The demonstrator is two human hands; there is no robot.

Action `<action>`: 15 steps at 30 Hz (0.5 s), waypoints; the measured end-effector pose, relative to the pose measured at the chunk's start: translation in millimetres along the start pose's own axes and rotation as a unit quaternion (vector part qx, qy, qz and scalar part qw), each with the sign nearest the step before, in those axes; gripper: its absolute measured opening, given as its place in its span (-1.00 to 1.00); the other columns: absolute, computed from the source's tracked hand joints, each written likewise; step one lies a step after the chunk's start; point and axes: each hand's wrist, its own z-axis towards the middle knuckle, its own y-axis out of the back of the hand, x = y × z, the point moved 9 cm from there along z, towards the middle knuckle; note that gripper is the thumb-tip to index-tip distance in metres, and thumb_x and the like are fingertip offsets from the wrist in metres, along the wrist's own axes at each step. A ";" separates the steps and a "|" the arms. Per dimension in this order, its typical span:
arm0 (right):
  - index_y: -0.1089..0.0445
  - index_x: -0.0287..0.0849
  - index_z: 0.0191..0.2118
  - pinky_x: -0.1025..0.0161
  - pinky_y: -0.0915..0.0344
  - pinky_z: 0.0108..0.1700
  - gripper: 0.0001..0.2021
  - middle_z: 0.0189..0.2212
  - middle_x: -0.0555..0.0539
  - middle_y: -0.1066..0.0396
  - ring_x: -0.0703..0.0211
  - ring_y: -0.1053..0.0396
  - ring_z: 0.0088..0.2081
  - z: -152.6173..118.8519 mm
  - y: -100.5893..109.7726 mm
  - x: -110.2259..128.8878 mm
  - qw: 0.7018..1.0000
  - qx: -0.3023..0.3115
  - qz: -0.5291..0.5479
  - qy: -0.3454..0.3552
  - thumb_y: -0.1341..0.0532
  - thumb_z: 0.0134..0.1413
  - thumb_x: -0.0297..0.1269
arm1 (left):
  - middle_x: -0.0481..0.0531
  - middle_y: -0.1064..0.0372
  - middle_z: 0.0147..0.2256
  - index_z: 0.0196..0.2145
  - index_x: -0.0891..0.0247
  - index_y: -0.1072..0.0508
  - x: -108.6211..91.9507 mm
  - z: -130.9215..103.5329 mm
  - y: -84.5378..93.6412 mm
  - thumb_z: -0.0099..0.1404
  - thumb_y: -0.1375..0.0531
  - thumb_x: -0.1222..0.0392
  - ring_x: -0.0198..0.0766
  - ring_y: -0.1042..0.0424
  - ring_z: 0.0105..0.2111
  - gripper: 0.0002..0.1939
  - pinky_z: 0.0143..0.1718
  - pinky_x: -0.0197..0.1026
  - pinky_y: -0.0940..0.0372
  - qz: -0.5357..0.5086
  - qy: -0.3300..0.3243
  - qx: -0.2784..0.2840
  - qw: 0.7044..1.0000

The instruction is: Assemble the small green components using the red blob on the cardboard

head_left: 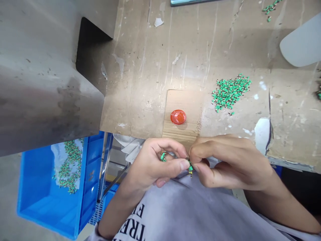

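My left hand (163, 164) pinches a small green piece (190, 168) with a yellow tip between thumb and forefinger. Closed against it from the other side, the fingertips of my right hand (223, 162) meet the left ones at the piece, so its upper part is hidden. More small green pieces (163, 156) sit in the curl of my left palm. Just beyond my hands, a shallow red dish (178, 117) with a glossy inside rests on a flat piece of cardboard (184, 98). To its right lies a heap of small green pieces (230, 92) with dark and pale ends.
A blue crate (37, 187) with green pieces on a white sheet stands low at the left. Above it juts a grey metal housing (50, 73). A white rounded object (302, 43) is at the right, and more green pieces (272, 6) lie at the back right.
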 end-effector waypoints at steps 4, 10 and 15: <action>-0.38 -0.03 -0.20 0.38 -0.30 -0.44 -0.78 -0.44 0.12 -0.53 0.34 -0.39 -0.51 1.2 -0.2 -0.8 1.000 0.002 -0.002 0.005 -0.22 0.31 -0.57 | -0.31 -0.10 -0.74 -0.39 0.24 -0.58 -0.8 1.4 -2.7 0.12 -0.66 0.19 -0.58 0.13 -0.78 -0.67 -0.73 -0.42 0.19 -0.015 0.001 0.010 1.000; -0.38 -0.03 -0.16 0.40 -0.35 -0.42 -0.78 -0.40 0.08 -0.59 0.33 -0.47 -0.48 4.2 0.0 -1.3 1.000 -0.003 0.009 0.022 -0.22 0.33 -0.56 | -0.33 -0.05 -0.73 -0.39 0.22 -0.60 -3.7 -0.1 0.3 0.16 -0.64 0.17 -0.55 0.13 -0.77 -0.70 -0.72 -0.38 0.22 0.005 -0.010 -0.015 1.000; -0.40 -0.02 -0.18 0.33 -0.45 -0.33 -0.81 -0.38 0.04 -0.60 0.25 -0.54 -0.42 6.8 3.7 -1.8 0.999 -0.011 -0.024 0.023 -0.25 0.46 -0.50 | -0.28 -0.27 -0.71 -0.30 0.15 -0.72 -28.8 -14.2 9.9 0.22 -0.64 0.19 -0.48 -0.14 -0.77 -0.80 -0.66 -0.34 -0.13 0.156 -0.121 -0.113 0.974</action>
